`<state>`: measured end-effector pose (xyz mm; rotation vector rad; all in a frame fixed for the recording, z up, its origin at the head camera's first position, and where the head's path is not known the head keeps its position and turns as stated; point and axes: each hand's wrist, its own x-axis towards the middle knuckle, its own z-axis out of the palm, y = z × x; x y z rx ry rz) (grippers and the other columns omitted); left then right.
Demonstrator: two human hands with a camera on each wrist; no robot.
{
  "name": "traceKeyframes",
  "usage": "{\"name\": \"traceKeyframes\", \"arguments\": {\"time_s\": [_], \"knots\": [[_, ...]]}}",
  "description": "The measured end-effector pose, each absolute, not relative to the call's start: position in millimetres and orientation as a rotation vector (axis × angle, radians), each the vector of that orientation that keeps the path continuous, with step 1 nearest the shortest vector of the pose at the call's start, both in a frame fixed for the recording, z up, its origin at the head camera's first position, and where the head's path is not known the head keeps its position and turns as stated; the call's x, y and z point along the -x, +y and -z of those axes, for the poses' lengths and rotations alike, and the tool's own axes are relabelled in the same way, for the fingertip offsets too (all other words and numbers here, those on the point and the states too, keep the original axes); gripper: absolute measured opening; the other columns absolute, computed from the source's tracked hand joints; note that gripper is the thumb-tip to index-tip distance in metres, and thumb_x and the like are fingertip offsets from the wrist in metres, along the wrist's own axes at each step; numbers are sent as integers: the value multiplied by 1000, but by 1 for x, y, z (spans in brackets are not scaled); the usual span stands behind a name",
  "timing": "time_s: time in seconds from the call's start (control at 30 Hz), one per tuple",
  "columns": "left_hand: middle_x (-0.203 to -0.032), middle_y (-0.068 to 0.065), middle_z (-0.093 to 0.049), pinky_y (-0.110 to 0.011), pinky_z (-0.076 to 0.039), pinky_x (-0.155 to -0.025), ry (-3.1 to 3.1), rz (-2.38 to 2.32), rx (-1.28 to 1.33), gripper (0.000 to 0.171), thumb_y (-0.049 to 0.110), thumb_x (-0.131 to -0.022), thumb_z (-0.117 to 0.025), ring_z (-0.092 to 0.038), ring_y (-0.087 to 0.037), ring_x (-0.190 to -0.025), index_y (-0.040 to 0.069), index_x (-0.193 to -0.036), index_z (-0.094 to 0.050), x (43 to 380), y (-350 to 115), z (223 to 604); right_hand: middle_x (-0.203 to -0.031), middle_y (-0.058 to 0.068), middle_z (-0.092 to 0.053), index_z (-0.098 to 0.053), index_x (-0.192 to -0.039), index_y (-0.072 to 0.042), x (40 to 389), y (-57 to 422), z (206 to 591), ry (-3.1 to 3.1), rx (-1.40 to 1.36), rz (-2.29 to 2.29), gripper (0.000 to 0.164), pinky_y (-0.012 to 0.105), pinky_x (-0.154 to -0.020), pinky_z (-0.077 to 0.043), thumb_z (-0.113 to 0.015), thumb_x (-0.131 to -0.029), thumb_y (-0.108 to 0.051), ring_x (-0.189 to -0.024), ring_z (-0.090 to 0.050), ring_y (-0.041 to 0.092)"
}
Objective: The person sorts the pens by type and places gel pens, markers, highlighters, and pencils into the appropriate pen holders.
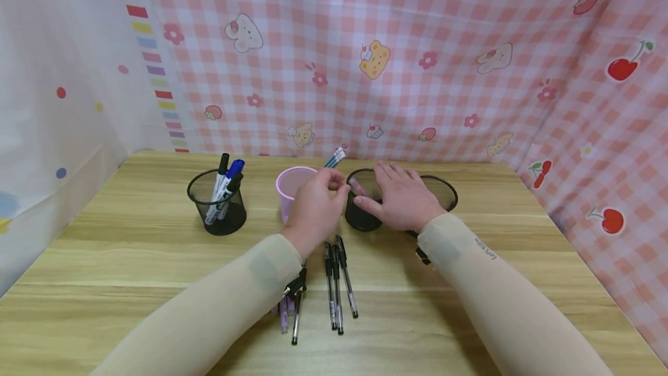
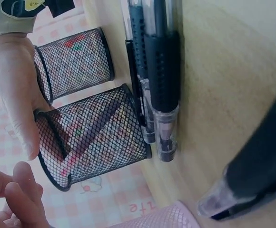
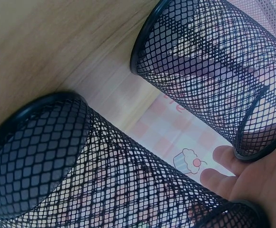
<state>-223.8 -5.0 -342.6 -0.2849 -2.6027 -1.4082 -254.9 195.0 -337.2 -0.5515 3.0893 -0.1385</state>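
Observation:
My left hand (image 1: 319, 205) hovers between the pink cup (image 1: 285, 196) and the middle black mesh pen cup (image 1: 364, 218). Its fingers (image 2: 26, 199) are loosely curled, and I see nothing held in them. A pinkish-purple pen (image 2: 93, 130) leans inside the middle mesh cup. My right hand (image 1: 404, 197) lies with spread fingers across the rims of that cup and the right-hand black mesh cup (image 3: 147, 175). In the right wrist view, two of its fingertips (image 3: 219, 180) show between the two cups.
Another black mesh cup (image 1: 229, 219) at the left holds several markers (image 1: 221, 190). Teal-and-white sticks (image 1: 335, 158) stick up behind my left hand. Three clear pens (image 1: 336, 292) with black grips lie in front. More black pens (image 1: 297, 318) and purple pens (image 1: 283, 318) lie partly under my left sleeve.

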Motion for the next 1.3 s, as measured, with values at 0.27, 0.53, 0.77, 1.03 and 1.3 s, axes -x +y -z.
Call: {"name": "traceKeyframes", "arguments": {"time_s": [0.27,0.53,0.77,1.03,1.3], "knots": [[-122,-5,-75,-28,-55,-58,-2676,1359,365,29,23,-106,-63,-66,-12,-70,11,-133,-62,216,-16,333,-175,17,-24,-23,-167,-3,255,195,338,3090,550,135,103,64,-130,-17,-34,-100,-80,-162,-22,37],[-125,-4,-75,-33,-59,-70,-2804,1175,449,27,26,-107,-61,-73,-15,-87,14,-132,-63,208,-36,323,-175,16,-23,-22,-167,-3,254,195,337,3089,546,139,103,64,-130,-16,-34,-100,-81,-162,-21,37],[-117,-3,-76,-32,-57,-70,-2910,973,548,22,25,-106,-62,-69,-15,-84,12,-123,-66,207,-62,324,-175,16,-23,-21,-167,-4,254,196,338,3092,556,127,106,64,-130,-16,-31,-98,-84,-163,-21,37],[-96,0,-72,-30,-52,-61,-3104,735,563,25,25,-105,-61,-60,-14,-68,10,-123,-68,204,-89,330,-176,14,-20,-20,-168,-4,254,196,337,3082,558,125,108,64,-131,-14,-29,-97,-85,-163,-19,36],[-85,2,-67,-32,-54,-65,-3238,404,595,16,28,-101,-72,-61,-15,-71,12,-102,-69,198,-108,336,-176,14,-19,-18,-168,-4,255,196,337,3068,549,140,105,65,-131,-11,-34,-99,-82,-163,-19,36]]}}
